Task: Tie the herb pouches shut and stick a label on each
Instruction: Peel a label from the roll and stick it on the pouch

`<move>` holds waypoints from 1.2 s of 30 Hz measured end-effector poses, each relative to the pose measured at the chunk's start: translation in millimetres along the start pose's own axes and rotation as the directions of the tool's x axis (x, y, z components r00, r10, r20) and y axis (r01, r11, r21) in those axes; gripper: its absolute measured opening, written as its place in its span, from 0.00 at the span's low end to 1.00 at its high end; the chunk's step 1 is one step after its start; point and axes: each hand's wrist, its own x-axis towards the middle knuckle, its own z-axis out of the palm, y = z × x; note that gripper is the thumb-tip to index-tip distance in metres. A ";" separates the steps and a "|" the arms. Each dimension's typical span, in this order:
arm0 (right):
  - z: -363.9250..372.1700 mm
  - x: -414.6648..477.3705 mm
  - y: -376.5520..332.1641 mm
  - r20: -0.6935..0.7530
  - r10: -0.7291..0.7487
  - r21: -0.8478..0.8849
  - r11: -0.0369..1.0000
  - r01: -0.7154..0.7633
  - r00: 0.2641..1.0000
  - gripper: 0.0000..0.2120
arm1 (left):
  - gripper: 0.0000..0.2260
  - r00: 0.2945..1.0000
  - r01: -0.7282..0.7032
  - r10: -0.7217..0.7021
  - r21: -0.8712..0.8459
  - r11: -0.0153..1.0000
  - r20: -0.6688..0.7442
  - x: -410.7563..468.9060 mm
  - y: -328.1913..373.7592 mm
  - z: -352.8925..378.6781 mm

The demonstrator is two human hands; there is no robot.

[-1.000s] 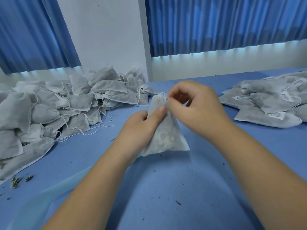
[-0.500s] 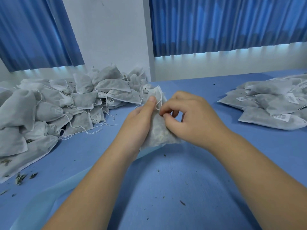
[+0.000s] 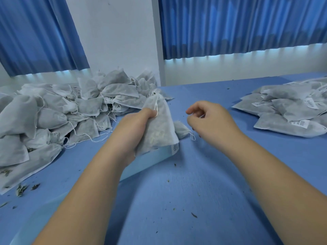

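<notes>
1 herb pouch (image 3: 159, 128) stands upright just above the blue table (image 3: 177, 200). The left hand (image 3: 136, 128) is clenched round its side, with the thumb pressing the drawstring (image 3: 156, 106) near the neck. The right hand (image 3: 212, 121) hovers apart to the right with its fingers curled; whether it pinches a string end is too blurred to tell. The pouch looks light, soft and thin-walled, and its loose filling will likely shift, so it is best held just below the gathered neck while the string is pulled. A liner strip (image 3: 148, 161) carrying a label (image 3: 175, 148) lies beneath it, and a smaller pouch (image 3: 181, 129) lies beside it.
</notes>
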 end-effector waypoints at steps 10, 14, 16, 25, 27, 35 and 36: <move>23.7 -15.5 11.6 0.418 -0.175 -0.224 0.931 0.288 0.891 0.15 | 0.09 0.993 0.025 -0.078 0.471 0.882 0.094 -2.8 4.4 -18.3; 34.2 -17.4 15.3 0.440 -0.194 -0.299 0.889 0.347 0.877 0.10 | 0.11 0.989 0.000 -0.086 0.587 0.810 0.120 -3.6 1.5 -17.8; 36.0 -17.2 17.4 0.437 -0.189 -0.328 0.877 0.351 0.879 0.07 | 0.10 0.980 0.009 -0.131 0.618 0.786 0.152 -3.7 -1.5 -16.5; 25.4 -11.4 17.2 0.287 -0.079 -0.471 0.856 0.213 0.954 0.18 | 0.16 0.971 0.030 -0.187 0.691 0.722 0.153 0.5 -8.4 -15.7; 22.5 -10.1 18.0 0.306 -0.047 -0.482 0.854 0.198 0.951 0.20 | 0.12 0.977 0.049 -0.183 0.709 0.704 0.114 3.0 -7.6 -21.1; 15.4 -8.1 17.9 0.323 -0.009 -0.564 0.801 0.200 0.946 0.21 | 0.10 0.969 0.137 -0.242 0.705 0.696 0.051 9.6 -4.2 -40.8; 14.9 -8.3 17.1 0.322 -0.020 -0.563 0.800 0.208 0.947 0.22 | 0.11 0.964 0.144 -0.259 0.699 0.700 0.061 8.6 -3.4 -40.9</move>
